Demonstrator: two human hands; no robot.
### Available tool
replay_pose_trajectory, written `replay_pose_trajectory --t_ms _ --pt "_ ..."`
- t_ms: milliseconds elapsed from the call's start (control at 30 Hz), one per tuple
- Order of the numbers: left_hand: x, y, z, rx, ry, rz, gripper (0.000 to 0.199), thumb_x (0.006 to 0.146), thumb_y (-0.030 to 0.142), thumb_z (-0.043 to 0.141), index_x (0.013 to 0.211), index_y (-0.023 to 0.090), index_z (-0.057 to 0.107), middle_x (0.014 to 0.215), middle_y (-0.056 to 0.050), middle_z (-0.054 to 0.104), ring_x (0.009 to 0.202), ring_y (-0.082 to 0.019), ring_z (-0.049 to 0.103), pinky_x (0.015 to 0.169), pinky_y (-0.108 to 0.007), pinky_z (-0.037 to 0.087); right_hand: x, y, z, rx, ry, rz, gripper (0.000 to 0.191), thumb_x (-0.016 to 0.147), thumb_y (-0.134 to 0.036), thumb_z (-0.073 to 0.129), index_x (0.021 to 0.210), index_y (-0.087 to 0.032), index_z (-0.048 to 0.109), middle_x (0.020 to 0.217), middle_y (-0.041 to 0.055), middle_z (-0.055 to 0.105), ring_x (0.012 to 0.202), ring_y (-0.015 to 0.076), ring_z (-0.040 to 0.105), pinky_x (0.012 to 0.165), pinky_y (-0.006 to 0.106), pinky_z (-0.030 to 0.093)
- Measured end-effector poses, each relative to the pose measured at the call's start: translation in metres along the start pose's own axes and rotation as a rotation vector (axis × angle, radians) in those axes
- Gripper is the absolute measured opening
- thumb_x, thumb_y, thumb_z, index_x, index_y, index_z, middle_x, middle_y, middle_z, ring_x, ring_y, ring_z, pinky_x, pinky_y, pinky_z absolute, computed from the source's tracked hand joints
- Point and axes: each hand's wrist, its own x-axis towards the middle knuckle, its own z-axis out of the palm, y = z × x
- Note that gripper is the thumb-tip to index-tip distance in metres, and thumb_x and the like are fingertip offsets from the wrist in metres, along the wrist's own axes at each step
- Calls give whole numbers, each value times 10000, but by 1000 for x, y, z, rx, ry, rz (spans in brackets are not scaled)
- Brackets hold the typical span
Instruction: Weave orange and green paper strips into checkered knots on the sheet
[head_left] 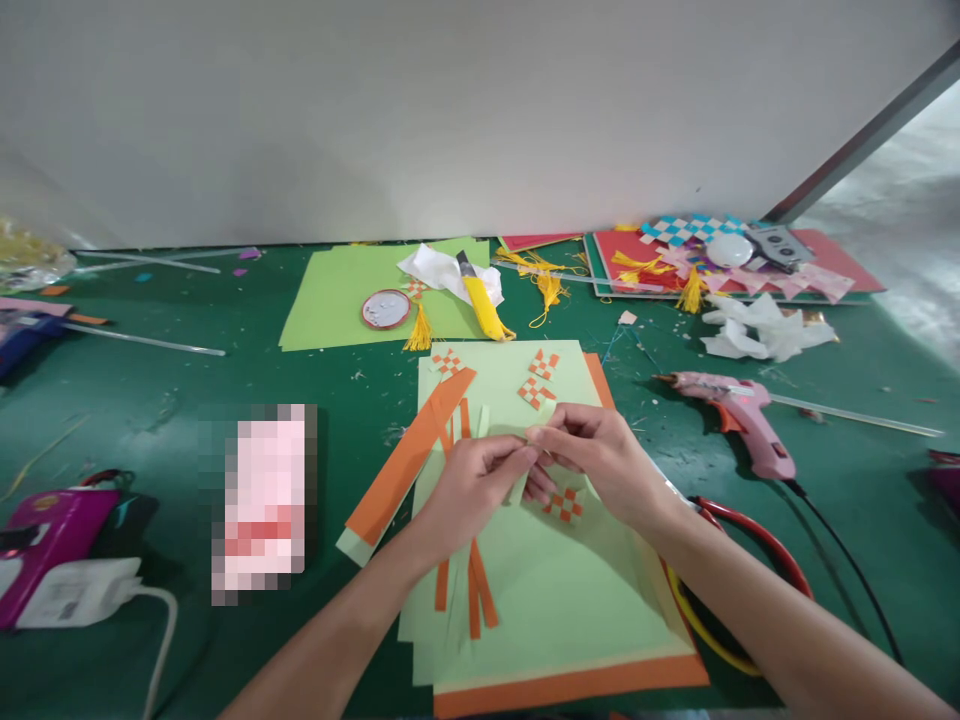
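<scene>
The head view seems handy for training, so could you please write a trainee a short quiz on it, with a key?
1. Multiple choice: what are the left hand and right hand handling?
A) a yellow tassel
B) a pale green paper strip
C) a white cable
2. True or false: the pink glue gun lies to the right of the large pale green sheet under the hands.
3. Short answer: what colour is the paper showing beneath the near edge of that sheet?

Key: 1. B; 2. true; 3. orange.
</scene>
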Motion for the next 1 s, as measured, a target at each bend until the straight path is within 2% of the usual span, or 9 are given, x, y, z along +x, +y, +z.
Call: replay_pose_trajectory --t_ms 167,367,567,733,1000 --pt "0 -1 -2 11 -4 -5 279 944 341 530 879 147 719 770 -40 742 670 -135 687 685 -238 543 1 1 -3 -95 102 -9 289 769 -351 739 602 -172 586 440 -71 466 418 53 398 444 232 266" --pt "-1 -2 0 45 -11 -16 295 943 351 524 814 147 693 760 -50 733 698 -153 684 682 -246 522 4 6 -11 -134 200 -24 322 765 -372 738 593 -175 550 466 -81 401 465 53 298 473 250 218" --pt "0 -2 2 -10 0 -29 261 919 319 563 780 140 691 745 -53 731 670 -145 677 669 -242 532 2 6 -10 -101 173 -16 308 760 -364 743 603 -178 554 468 -79 405 460 57 296 469 258 201" --pt "0 2 3 -39 17 -6 258 912 312 574 800 139 729 727 -49 740 645 -125 674 659 -213 542 -1 4 -5 -46 22 6 288 786 -360 720 611 -180 581 463 -67 446 431 63 358 446 253 218" --pt "-1 1 2 -54 9 -6 282 922 349 570 906 127 743 766 -64 751 657 -144 688 681 -251 568 1 5 -8 -81 78 3 273 767 -336 750 611 -176 593 453 -80 411 444 54 300 453 249 221"
